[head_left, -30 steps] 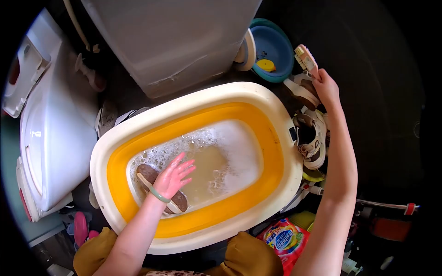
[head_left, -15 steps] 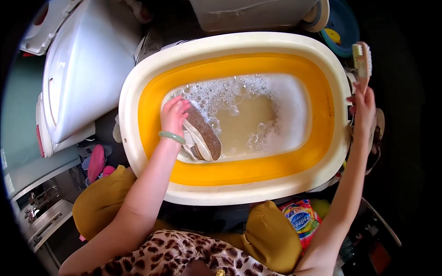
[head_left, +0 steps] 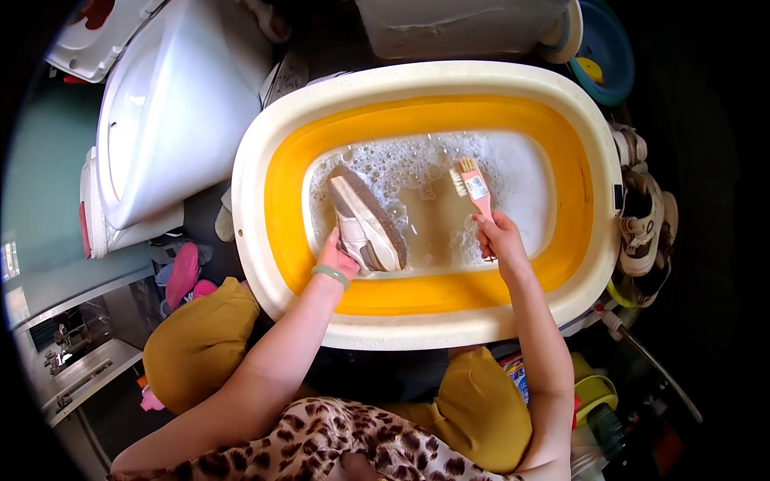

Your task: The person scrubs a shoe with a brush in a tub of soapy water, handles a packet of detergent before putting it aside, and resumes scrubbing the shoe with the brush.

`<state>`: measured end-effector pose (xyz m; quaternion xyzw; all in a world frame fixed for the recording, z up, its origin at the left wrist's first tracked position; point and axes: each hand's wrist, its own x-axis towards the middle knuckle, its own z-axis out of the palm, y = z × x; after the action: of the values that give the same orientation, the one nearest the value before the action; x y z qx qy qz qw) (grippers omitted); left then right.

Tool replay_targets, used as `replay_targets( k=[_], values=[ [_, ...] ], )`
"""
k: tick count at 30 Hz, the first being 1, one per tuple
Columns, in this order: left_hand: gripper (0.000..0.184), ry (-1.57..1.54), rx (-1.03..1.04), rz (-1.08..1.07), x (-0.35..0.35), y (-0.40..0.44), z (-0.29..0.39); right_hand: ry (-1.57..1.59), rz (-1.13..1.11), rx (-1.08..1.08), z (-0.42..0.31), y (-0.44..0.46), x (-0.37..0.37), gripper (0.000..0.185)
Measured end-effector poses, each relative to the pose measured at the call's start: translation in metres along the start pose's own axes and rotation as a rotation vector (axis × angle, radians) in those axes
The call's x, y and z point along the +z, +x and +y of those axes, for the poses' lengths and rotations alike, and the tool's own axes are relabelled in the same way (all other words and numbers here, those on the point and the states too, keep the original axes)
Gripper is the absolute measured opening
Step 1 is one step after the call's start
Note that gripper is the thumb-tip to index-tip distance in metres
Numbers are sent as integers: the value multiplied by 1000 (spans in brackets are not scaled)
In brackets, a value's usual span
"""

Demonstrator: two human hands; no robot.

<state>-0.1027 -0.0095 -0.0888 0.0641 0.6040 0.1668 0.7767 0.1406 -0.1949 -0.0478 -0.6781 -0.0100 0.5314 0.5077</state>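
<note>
My left hand [head_left: 340, 258], with a pale green bangle at the wrist, grips a white and grey sneaker [head_left: 362, 220] by its near end. The shoe is tilted on its side, its brown sole edge facing right, above soapy water [head_left: 433, 212]. In my right hand [head_left: 504, 239] is a pink scrub brush [head_left: 476, 189] with pale bristles on its head, held by the handle over the water. A gap separates brush and shoe. Both sit within an oval basin [head_left: 425, 333] with a cream rim and yellow wall; foam floats along the far side of the water.
White tub-like fixture [head_left: 184, 112] stands to the left. Several shoes [head_left: 642, 220] line the right side of the basin. A blue bowl [head_left: 613, 56] lies at the far right, and a grey container [head_left: 465, 28] behind. Near my right arm is a green bucket [head_left: 595, 389].
My right hand has brought the brush from beyond the basin's right rim to over the water. My left hand has shifted to the shoe's near end and turned the shoe more upright.
</note>
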Motion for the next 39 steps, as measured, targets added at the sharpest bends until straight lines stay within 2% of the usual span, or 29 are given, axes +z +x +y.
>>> replay_targets(
  k=[3, 5, 6, 7, 9, 10, 13, 15, 17, 18, 19, 21, 22, 23, 25, 27, 29, 31, 33, 34, 36, 38, 39],
  values=[
    [37, -22, 182, -74, 7, -3, 2, 87, -5, 97, 2, 2, -3, 14],
    [30, 375, 541, 163, 24, 0, 8, 59, -3, 98, 8, 4, -4, 14],
    [29, 374, 737, 166, 43, -13, 6, 56, 1, 94, 7, 3, -4, 14],
    [29, 372, 737, 157, 46, -12, 3, 50, 4, 83, 6, 2, -3, 14],
    [28, 891, 910, 8, 45, -13, -8, 46, 29, 76, 5, -4, 1, 14],
    [29, 874, 948, -45, 46, -12, -18, 45, 49, 48, 3, -6, 2, 15],
    [28, 993, 890, -139, 27, -7, -28, 32, 107, 0, 1, -14, 1, 16],
    [26, 937, 875, -180, 26, -10, -28, 20, 120, -20, -2, -20, 3, 16],
    [23, 701, 780, -43, 35, -14, -23, 24, 102, -32, 1, -25, 6, 16],
    [18, 694, 708, 87, 36, -12, -18, 48, 74, -50, 4, -29, 11, 16],
    [18, 702, 710, 86, 37, -9, -12, 72, 49, -66, 7, -33, 18, 15],
    [19, 227, 354, -239, 41, -6, -2, 74, 8, -39, 14, -37, 36, 14],
    [33, 225, 201, -221, 48, -10, 5, 62, -48, -41, 15, -37, 46, 15],
    [33, 230, 197, -225, 55, -14, 10, 51, -105, -44, 17, -36, 55, 15],
    [44, 113, -78, -512, 64, -23, 18, 64, -289, -67, 20, -33, 72, 17],
    [48, 185, -89, -557, 53, -10, 17, 40, -419, -51, 21, -29, 90, 19],
    [50, 280, 46, -571, 47, -14, 11, 58, -468, -17, 21, -26, 107, 22],
    [44, 267, 33, -542, 38, -6, 11, 70, -530, 11, 22, -21, 119, 25],
    [35, 438, -104, -463, 33, -1, 17, 58, -614, 38, 27, -17, 127, 28],
    [31, 401, -32, -403, 38, -2, 13, 75, -613, 35, 24, -16, 128, 30],
    [28, 374, 69, -305, 46, 2, 8, -120, -519, 107, 17, -18, 126, 30],
    [29, 401, 63, -288, 47, 11, 15, -694, -417, -283, 21, -16, 124, 29],
    [30, 411, 61, -290, 48, 15, 17, -781, -426, -124, -4, -32, 114, 28]
  ],
)
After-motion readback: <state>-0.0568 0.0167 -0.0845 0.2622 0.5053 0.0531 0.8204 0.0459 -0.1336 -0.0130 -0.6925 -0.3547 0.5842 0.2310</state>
